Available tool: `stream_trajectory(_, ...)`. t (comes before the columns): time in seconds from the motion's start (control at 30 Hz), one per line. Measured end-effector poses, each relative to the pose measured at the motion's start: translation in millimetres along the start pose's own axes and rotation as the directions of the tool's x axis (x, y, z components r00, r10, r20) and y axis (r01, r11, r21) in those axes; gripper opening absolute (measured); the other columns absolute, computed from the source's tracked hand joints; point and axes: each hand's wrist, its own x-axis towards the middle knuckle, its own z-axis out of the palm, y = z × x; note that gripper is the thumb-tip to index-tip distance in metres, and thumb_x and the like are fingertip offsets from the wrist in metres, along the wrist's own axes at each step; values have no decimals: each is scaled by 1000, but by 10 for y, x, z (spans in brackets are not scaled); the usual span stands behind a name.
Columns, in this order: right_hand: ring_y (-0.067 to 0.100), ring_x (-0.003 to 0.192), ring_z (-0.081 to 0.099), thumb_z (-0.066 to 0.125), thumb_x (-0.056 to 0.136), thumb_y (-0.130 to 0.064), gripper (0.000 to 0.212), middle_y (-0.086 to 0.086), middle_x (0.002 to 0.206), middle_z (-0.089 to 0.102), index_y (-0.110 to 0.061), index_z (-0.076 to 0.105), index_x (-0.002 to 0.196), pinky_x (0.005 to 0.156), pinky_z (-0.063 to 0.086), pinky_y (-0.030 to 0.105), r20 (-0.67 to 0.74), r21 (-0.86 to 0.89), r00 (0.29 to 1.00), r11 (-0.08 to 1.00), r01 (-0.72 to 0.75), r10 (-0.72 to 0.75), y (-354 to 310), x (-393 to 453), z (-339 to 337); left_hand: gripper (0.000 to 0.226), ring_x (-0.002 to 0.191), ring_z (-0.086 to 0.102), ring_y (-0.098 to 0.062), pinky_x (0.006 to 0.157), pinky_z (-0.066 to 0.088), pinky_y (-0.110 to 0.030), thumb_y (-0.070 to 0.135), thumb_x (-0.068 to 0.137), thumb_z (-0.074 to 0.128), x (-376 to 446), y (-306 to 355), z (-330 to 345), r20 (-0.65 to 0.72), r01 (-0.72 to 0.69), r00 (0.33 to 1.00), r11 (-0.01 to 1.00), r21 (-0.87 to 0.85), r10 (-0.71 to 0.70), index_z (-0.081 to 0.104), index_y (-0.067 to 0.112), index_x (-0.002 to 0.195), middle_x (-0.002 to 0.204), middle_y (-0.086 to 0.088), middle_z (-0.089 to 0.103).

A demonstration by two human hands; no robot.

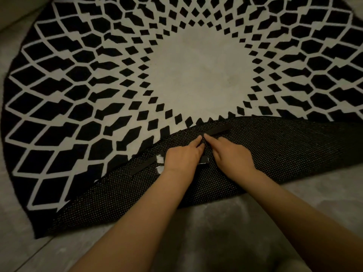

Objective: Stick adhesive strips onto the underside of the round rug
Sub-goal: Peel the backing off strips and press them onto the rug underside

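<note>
A round black-and-white rug (121, 79) lies on the floor with its near edge folded over, so its black dotted underside (284, 154) faces up. A long black adhesive strip (220, 128) lies across that underside near the fold. My left hand (181, 157) and my right hand (229, 154) press down on it side by side, forefingers touching the strip near its middle. A second black strip (140, 168) lies to the left of my left hand. Small pale pieces (160, 160) show beside my left wrist, and a dark piece (204, 160) lies between my hands.
Grey floor (294, 195) surrounds the rug in front and on the left. The folded flap reaches from the lower left to the right edge of the view. A pale wall base (11, 14) shows at the top left.
</note>
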Motion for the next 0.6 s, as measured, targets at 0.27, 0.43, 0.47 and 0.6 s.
stream_trajectory(0.27, 22, 66, 51, 36, 99, -23, 70, 8, 113, 52, -38, -13, 147, 43, 28, 29, 141, -233, 989, 973, -4, 38, -11, 5, -30, 76, 105, 59, -23, 63, 39, -31, 8, 93, 51, -9, -3, 5, -2, -6, 1000, 1000, 10, 6, 7, 27, 152, 159, 11, -5)
stream_trajectory(0.43, 19, 61, 46, 37, 98, -25, 72, 7, 102, 56, -39, -14, 146, 45, 30, 29, 121, -245, 989, 968, -51, 83, 3, 30, -35, 76, 106, 59, -22, 65, 39, -31, 9, 93, 52, -7, 1, 14, -1, 8, 1000, 1000, 15, -8, 7, 28, 152, 159, 11, -7)
stream_trajectory(0.47, 19, 61, 46, 37, 98, -24, 72, 6, 98, 57, -39, -14, 146, 44, 29, 29, 119, -249, 989, 967, -61, 93, 26, 25, -45, 76, 105, 60, -22, 65, 39, -31, 10, 94, 52, -8, 5, 13, -2, 9, 1000, 1000, 17, -9, 7, 28, 152, 159, 11, -7)
stream_trajectory(0.6, 17, 58, 47, 35, 98, -25, 68, 1, 77, 50, -42, -8, 148, 47, 32, 27, 92, -223, 983, 966, -132, 156, 143, 0, -90, 77, 104, 60, -22, 64, 40, -32, 9, 93, 53, -25, -2, 11, -7, 4, 1000, 1000, 21, -4, 7, 28, 152, 159, 12, -7)
